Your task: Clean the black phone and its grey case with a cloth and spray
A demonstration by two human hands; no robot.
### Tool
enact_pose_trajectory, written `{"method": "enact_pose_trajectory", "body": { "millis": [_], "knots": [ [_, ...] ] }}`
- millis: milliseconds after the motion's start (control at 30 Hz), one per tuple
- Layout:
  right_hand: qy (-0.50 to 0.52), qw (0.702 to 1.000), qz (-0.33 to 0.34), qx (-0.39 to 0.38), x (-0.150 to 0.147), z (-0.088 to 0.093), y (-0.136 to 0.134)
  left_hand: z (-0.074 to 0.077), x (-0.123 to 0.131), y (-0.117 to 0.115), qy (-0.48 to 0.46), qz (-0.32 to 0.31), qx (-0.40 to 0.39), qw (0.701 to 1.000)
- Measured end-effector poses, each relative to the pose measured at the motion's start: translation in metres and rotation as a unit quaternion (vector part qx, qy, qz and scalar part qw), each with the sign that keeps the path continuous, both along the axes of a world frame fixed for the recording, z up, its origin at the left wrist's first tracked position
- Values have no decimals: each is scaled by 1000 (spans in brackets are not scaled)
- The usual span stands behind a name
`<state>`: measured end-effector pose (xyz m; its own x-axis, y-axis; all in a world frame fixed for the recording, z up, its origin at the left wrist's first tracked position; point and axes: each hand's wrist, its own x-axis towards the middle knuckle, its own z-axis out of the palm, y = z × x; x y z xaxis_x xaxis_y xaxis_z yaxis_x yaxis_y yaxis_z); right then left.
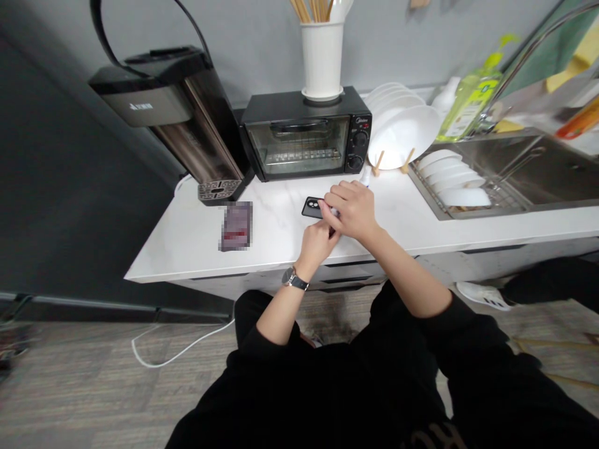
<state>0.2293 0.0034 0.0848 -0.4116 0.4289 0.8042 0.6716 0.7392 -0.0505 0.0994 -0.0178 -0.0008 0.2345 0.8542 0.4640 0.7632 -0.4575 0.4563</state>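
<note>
My right hand [350,209] is closed, with its fingers curled over my left hand [316,242] above the counter. What it grips is mostly hidden; a small white bit shows under its fingers. A watch is on my left wrist, and the fingers of that hand are largely covered. Close by lies a dark phone [311,207] with its camera lenses facing up, its right part hidden by my right hand. Just behind my right hand a white, tube-like thing [365,175] sticks up; I cannot tell whether it is held.
A toaster oven [299,146] carries a white utensil holder [322,59]. Left are a black water dispenser [187,125] and a blurred-out flat object [236,226]. Right are racked plates [402,134], a soap bottle [470,103] and a sink [543,171] with bowls. Another person's shoe [482,295] shows below.
</note>
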Motion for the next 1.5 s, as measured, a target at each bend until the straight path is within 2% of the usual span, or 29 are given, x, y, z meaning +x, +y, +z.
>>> {"method": "enact_pose_trajectory", "body": {
  "millis": [100, 200, 267, 300, 433, 533, 633, 700, 767, 833, 900, 967, 1067, 1133, 1167, 1233, 1367, 1433, 1500],
  "knots": [
    [110, 992, -35, -47, 5, 0, 2, 3, 1, -2, 1, -15, 1, 1000],
    [269, 951, -101, -112, 17, -6, 8, 5, 1, -3, -6, -27, -20, 999],
    [318, 928, -126, -145, 29, -13, 11, 5, 0, -5, -25, -24, -37, 999],
    [319, 927, -135, -146, 35, -16, 12, 4, -1, -5, -37, -20, -43, 998],
    [190, 967, -154, -68, 49, -27, 2, 3, -4, -9, -87, -12, -63, 994],
    [37, 988, -145, -49, 35, -34, -17, 4, -5, -13, -89, -8, -76, 993],
    [-93, 983, -134, -85, 15, -44, -35, 5, -6, -16, -63, 13, -82, 995],
    [-136, 975, -140, -107, 17, -51, -39, 5, -7, -18, -58, 18, -84, 995],
    [-139, 968, -168, -119, 35, -57, -34, 4, -7, -19, -62, 12, -83, 995],
    [-107, 959, -229, -132, 56, -61, -28, 2, -6, -20, -70, 0, -78, 995],
    [-68, 949, -268, -150, 64, -63, -27, 0, -6, -20, -77, -11, -68, 995],
    [-53, 957, -228, -169, 49, -64, -36, -1, -7, -20, -77, -21, -61, 995],
    [-48, 978, -93, -181, 1, -64, -59, -3, -10, -19, -72, -38, -70, 994],
    [-47, 981, -53, -178, -18, -63, -66, -3, -13, -19, -68, -45, -79, 994],
    [-57, 982, -47, -175, -17, -63, -65, -2, -14, -19, -66, -45, -80, 994],
    [-75, 980, -77, -170, 5, -64, -54, -1, -13, -20, -66, -38, -78, 994],
    [-24, 953, -264, -150, 62, -68, -28, -1, -8, -20, -76, -36, -61, 995],
    [-12, 950, -280, -138, 58, -69, -30, -2, -7, -19, -74, -34, -54, 995],
    [-16, 963, -227, -144, 28, -71, -44, -5, -9, -18, -62, -32, -55, 996]
  ]
}}
